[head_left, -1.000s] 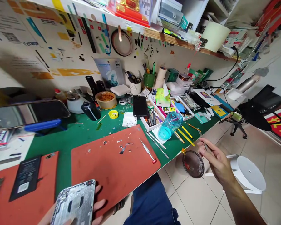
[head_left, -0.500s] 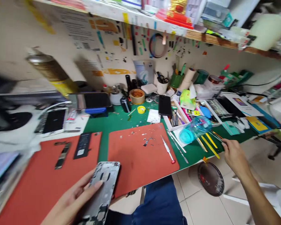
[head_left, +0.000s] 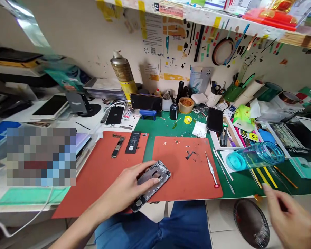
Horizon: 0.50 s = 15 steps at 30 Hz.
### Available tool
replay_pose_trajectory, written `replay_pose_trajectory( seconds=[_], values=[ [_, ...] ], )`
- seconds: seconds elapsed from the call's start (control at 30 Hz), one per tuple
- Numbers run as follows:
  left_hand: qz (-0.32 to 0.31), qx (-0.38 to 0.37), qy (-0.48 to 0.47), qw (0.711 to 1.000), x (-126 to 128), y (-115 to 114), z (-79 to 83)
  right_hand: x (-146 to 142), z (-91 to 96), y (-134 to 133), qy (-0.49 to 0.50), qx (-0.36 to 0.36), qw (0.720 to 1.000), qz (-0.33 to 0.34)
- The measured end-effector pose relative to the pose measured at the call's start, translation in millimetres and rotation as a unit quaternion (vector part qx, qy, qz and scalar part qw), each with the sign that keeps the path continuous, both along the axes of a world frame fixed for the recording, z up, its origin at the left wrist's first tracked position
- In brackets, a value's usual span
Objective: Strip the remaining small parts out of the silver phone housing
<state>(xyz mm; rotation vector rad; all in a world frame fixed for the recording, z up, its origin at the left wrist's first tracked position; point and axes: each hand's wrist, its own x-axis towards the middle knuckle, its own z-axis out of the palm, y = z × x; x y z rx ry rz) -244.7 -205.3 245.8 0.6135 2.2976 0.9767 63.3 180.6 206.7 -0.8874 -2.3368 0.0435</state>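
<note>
In my left hand (head_left: pixel 129 185) is a silver-grey phone housing (head_left: pixel 154 180), tilted over the front edge of the red mats. My thumb lies across its inner face and my fingers wrap its far side. My right hand (head_left: pixel 290 214), slightly blurred, hangs off the table's front edge at the right with fingers curled toward the thumb; anything in them is hidden. Nearest to it lie yellow-handled tools (head_left: pixel 270 177) and an orange stick tool (head_left: pixel 285 177). Small flex parts (head_left: pixel 190 155) and a white-handled knife tool (head_left: pixel 211 168) rest on the right red mat (head_left: pixel 176 186).
A phone battery (head_left: pixel 133 142) and a logic board (head_left: pixel 118 147) lie on the left red mat (head_left: pixel 93 186). A blue clear bottle (head_left: pixel 256 156) lies on its side by white tool trays (head_left: pixel 226 145). Below the edge stands a dark bin (head_left: pixel 251 223).
My view has swung left. The right hand has drawn back from the tools at the table's right edge. My left hand has brought the phone housing farther over the mats.
</note>
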Motion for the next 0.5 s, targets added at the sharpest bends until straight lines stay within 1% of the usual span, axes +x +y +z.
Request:
replay_pose_trajectory(
  seconds=[0.07, 0.1, 0.13, 0.2, 0.27, 0.33, 0.4, 0.5],
  values=[
    [-0.051, -0.001, 0.049, 0.997, 0, 6, 1.1, -34, 11.3, -52, -0.015, -0.036, 0.991, 0.126],
    [-0.076, -0.008, 0.066, 0.995, 0, 9, 0.8, -52, 14.4, -73, -0.018, -0.059, 0.984, 0.169],
    [-0.097, -0.019, 0.083, 0.992, 1, 10, -0.4, -69, 15.5, -88, -0.025, -0.066, 0.981, 0.183],
    [-0.126, -0.035, 0.124, 0.984, 5, 10, -4.6, -96, 12.3, -106, -0.068, -0.037, 0.985, 0.155],
    [-0.142, -0.033, 0.172, 0.974, 10, 5, -10.0, -112, 4.8, -112, -0.123, -0.002, 0.986, 0.114],
    [-0.150, -0.017, 0.213, 0.965, 16, -4, -14.4, -119, -2.9, -111, -0.169, 0.016, 0.981, 0.089],
    [-0.153, -0.006, 0.242, 0.958, 24, -14, -17.2, -120, -7.7, -110, -0.196, 0.024, 0.977, 0.081],
    [-0.154, -0.004, 0.281, 0.947, 38, -29, -20.9, -119, -6.7, -110, -0.208, 0.033, 0.975, 0.074]
  ],
)
